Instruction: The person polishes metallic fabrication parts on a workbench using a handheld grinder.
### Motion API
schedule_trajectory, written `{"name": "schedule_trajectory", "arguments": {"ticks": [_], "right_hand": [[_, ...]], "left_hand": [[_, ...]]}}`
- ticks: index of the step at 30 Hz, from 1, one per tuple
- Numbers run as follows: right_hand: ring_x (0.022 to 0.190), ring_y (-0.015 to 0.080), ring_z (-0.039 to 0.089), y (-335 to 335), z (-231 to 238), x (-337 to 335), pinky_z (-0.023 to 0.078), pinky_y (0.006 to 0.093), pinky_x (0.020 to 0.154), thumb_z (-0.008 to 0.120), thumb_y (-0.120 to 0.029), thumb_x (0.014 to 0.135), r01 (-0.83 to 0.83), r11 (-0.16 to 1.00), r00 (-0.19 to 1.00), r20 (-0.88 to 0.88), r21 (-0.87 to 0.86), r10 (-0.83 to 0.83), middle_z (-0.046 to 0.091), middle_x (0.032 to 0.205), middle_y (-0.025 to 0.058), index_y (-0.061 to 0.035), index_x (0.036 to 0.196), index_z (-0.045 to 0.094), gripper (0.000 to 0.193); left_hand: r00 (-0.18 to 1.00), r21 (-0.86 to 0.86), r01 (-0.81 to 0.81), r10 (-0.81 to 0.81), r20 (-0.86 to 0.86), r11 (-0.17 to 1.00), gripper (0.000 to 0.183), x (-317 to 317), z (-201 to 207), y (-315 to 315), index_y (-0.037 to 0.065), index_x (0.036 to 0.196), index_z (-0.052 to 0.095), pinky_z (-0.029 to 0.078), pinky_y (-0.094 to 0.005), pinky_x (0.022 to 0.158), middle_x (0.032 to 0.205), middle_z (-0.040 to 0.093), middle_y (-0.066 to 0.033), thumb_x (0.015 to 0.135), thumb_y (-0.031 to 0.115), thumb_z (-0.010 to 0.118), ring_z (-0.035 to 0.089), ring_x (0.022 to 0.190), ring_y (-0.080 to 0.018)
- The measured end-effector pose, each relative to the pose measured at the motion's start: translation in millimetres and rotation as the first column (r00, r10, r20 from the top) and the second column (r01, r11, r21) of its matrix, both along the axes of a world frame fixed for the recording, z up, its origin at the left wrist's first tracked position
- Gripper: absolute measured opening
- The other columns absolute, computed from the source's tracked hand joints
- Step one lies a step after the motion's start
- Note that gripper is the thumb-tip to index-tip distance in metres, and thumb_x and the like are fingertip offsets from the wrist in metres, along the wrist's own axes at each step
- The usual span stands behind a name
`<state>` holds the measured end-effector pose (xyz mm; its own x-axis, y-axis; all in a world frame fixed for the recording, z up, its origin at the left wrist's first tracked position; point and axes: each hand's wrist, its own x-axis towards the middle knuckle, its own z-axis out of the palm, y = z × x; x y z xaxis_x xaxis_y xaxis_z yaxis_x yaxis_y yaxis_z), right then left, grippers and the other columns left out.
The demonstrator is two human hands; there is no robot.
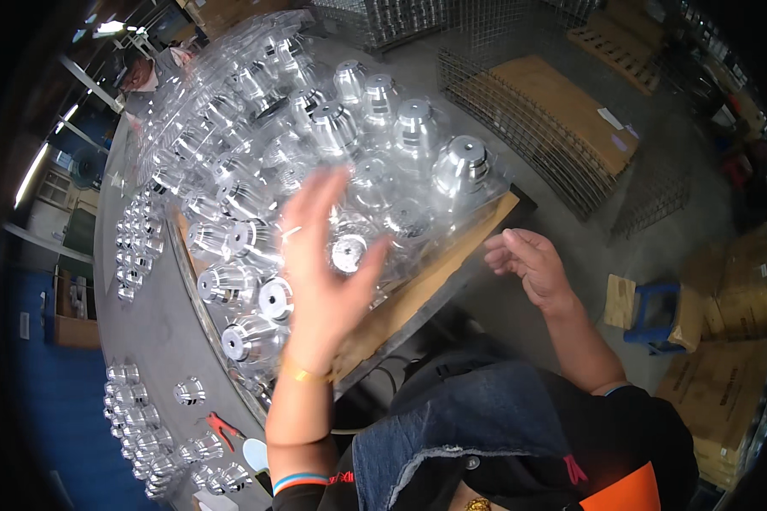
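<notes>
My left hand [325,264] reaches over a heap of shiny silver, rounded parts, its fingers and thumb apart and blurred by motion. Nothing shows in its grasp; whether it touches a part, I cannot tell. Close by it is a silver part [349,253] with a pale round end. Some of these parts stand upright in clear plastic trays [464,204], such as the flat-topped silver part [462,165] at the right corner. Others lie tilted, among them the silver part [251,339] near my left wrist. Beyond the table's right edge, my right hand [533,266] hangs with curled fingers, apparently holding nothing.
Brown cardboard [477,234] edges the table under the trays. On the grey tabletop [149,328] at left lie red-handled pliers [222,431] and rows of silver parts [136,430]. A co-worker [141,77] is at the far left. Right: a wire cage [528,128], a blue stool [654,315], cardboard boxes [712,383].
</notes>
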<state>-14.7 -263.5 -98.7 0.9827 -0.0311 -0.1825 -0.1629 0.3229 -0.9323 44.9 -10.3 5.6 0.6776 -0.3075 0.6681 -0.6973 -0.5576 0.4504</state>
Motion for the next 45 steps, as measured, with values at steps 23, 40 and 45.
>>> {"name": "schedule_trajectory", "arguments": {"ticks": [23,40,45], "right_hand": [[0.108,0.0215,0.055,-46.3,43.5,15.3,0.044,0.0375,0.092,0.052,-0.022,0.092,-0.263,0.826,0.948,0.293,0.498,0.125,0.057,0.116,0.0135,0.0028,0.124,0.047,0.041],[0.098,0.0185,0.060,35.6,56.4,0.2,0.047,0.0318,0.088,0.068,-0.005,0.078,-0.404,0.774,0.910,0.304,0.487,0.283,0.063,0.107,0.0113,0.0000,0.112,0.059,0.036],[0.096,0.0158,0.060,50.2,62.2,-1.4,0.046,0.0297,0.089,0.072,-0.005,0.074,-0.408,0.807,0.908,0.277,0.427,0.313,0.065,0.104,0.0099,0.0004,0.109,0.061,0.037]], "left_hand": [[0.587,-0.856,0.159,-0.744,-0.318,0.491,0.079,12.8,-44.6,-99.5,0.001,0.129,0.038,0.052,-0.0240,0.072,0.116,0.052,-0.0074,0.062,-0.002,0.079,0.053,0.099,-0.0146],[0.528,-0.973,0.051,-0.833,-0.166,0.226,0.092,-31.9,-48.9,-28.6,0.005,0.139,0.028,0.033,-0.0354,0.103,0.134,0.040,-0.0110,0.063,0.012,0.080,0.042,0.122,-0.0238],[0.527,-0.984,0.026,-0.840,-0.134,0.173,0.087,-35.7,-48.8,-16.7,0.007,0.137,0.030,0.031,-0.0387,0.105,0.137,0.037,-0.0131,0.063,0.009,0.076,0.039,0.124,-0.0267]]}}
